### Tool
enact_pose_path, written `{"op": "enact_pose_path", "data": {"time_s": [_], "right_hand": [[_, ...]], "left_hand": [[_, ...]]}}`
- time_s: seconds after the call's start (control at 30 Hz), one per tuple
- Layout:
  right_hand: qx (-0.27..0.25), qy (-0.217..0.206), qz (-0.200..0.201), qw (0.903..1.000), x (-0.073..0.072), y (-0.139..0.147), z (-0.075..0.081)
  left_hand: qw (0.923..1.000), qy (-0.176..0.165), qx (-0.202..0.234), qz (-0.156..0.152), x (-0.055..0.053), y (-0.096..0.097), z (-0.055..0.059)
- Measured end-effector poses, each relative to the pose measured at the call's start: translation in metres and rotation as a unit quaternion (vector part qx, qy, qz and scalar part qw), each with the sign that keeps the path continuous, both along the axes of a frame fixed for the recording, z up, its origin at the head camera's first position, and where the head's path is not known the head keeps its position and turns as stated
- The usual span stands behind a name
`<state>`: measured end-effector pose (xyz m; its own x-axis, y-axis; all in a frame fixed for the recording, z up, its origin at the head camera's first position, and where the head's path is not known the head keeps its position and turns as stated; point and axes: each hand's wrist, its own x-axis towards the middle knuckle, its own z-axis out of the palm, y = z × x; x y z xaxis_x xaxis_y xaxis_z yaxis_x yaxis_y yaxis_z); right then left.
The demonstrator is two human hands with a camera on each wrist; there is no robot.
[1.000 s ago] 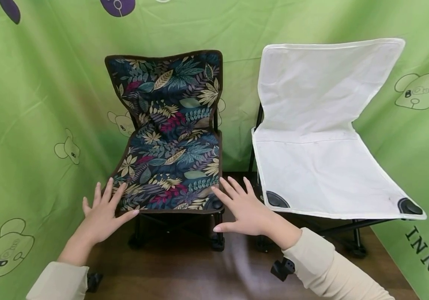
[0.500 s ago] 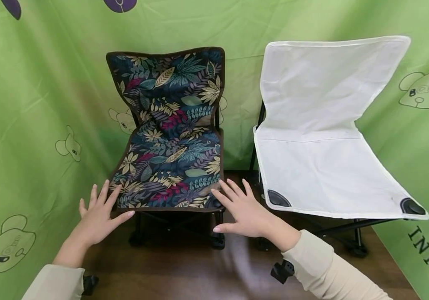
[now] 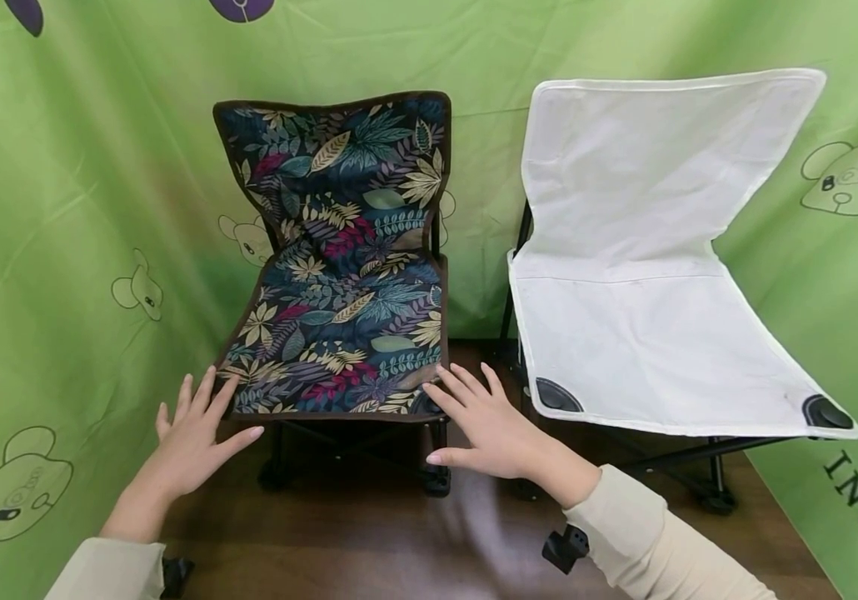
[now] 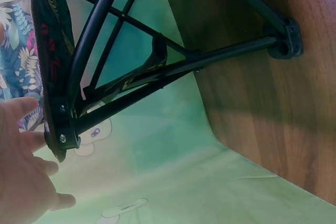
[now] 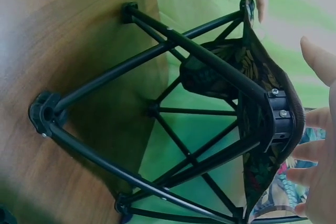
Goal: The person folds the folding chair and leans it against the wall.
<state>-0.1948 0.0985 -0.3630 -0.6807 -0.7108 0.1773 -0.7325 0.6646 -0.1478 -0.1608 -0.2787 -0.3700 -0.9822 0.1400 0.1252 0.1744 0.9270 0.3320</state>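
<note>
A leaf-patterned chair (image 3: 339, 333) stands on the wood floor (image 3: 369, 542), left of centre in the head view, its seat and backrest facing the camera. At its 2 front corners are the person's hands: the left hand (image 3: 192, 446) at the left corner, the right hand (image 3: 489, 425) at the right. The fingers of each are spread, the thumbs held apart, pinching nothing; whether the fingertips touch the cloth I cannot tell.

The wrist views show what the head view mostly hides beneath the seat. From the right wrist, black tubes (image 5: 110, 80) cross under the cloth and end in black feet (image 5: 44, 113), while 2 screws (image 5: 283, 113) fix the near corner bracket; part of the left hand shows at the top. The left wrist view shows that side's bracket (image 4: 62, 129), also with 2 screws.

Only the head view shows the whole white chair (image 3: 624, 333), beside the patterned chair, and the pale sleeves (image 3: 114, 571). Green cloth (image 3: 481, 50) with cartoon outlines hangs behind.
</note>
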Motion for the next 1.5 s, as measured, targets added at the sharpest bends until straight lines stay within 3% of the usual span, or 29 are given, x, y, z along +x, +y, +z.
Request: {"op": "enact_pose_path", "data": {"time_s": [0.53,0.9,1.27,1.5], "right_hand": [[-0.029,-0.004,0.01,0.9995,-0.001,0.002,-0.009],[-0.053,0.041,0.024,0.9974,-0.001,0.001,-0.013],[-0.058,0.063,0.027,0.996,-0.003,0.001,-0.015],[-0.091,0.128,0.051,0.9863,-0.006,0.001,-0.02]], "left_hand": [[0.9998,0.003,0.021,-0.004,0.001,-0.005,-0.008],[0.9997,0.016,0.02,-0.006,0.001,-0.008,-0.009],[0.9986,0.048,0.018,-0.01,0.0,-0.01,-0.013],[0.9942,0.105,-0.003,-0.02,-0.002,-0.012,-0.017]]}}
